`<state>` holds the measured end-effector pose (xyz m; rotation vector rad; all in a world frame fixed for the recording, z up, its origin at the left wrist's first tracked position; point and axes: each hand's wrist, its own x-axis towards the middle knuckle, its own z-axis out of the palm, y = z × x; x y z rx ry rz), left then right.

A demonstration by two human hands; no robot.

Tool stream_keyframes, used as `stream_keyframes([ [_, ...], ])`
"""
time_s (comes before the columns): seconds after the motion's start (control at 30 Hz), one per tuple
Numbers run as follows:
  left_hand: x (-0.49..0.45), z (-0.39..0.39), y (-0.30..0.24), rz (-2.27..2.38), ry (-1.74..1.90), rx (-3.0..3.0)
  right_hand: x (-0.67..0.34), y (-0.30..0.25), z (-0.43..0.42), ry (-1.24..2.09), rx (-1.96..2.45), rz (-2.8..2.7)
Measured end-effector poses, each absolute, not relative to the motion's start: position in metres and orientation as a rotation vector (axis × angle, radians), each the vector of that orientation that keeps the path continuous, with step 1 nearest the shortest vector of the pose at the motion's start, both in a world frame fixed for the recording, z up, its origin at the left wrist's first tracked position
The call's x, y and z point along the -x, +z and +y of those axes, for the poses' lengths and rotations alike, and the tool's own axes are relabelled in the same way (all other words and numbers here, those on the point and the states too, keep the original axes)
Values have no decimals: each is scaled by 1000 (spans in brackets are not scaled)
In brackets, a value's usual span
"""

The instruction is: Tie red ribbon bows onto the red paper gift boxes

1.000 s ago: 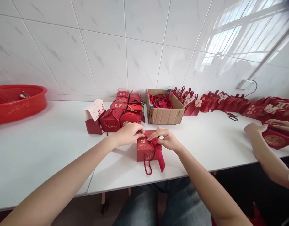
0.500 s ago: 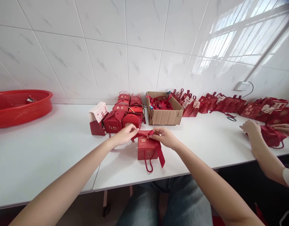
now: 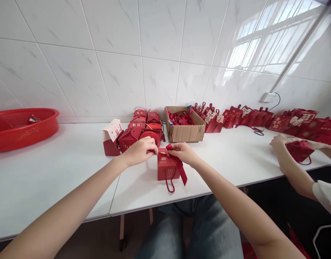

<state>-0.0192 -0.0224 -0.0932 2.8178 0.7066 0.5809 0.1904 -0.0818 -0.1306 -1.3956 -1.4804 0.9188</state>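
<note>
A small red gift box with pale printed characters stands on the white table near its front edge, a twisted cord handle hanging down its near side. Across its top runs a dark red ribbon, one tail draping over the right side. My left hand is closed in a pinch on the ribbon at the box's upper left. At the upper right, the fingers of my right hand pinch a loop of the same ribbon. The knot between them is partly covered by my fingers.
Behind stand several red gift boxes and a cardboard box of red ribbons. A red plastic basin sits far left. On the right, a co-worker's hands hold another red box, before a row of red boxes.
My left hand has curled more tightly and pulled the ribbon slightly. My right hand stays on its loop. The view has shifted a little.
</note>
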Motion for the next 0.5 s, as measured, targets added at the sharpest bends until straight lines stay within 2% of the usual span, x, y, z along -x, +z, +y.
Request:
stream_keyframes([
  [0.17,20,-22,-100,644,508,-3093,-190,-130,-84,907,1407,-1468],
  [0.5,37,-24,-117,798,566,-2799,-187,-145,-85,848,1253,-1456],
])
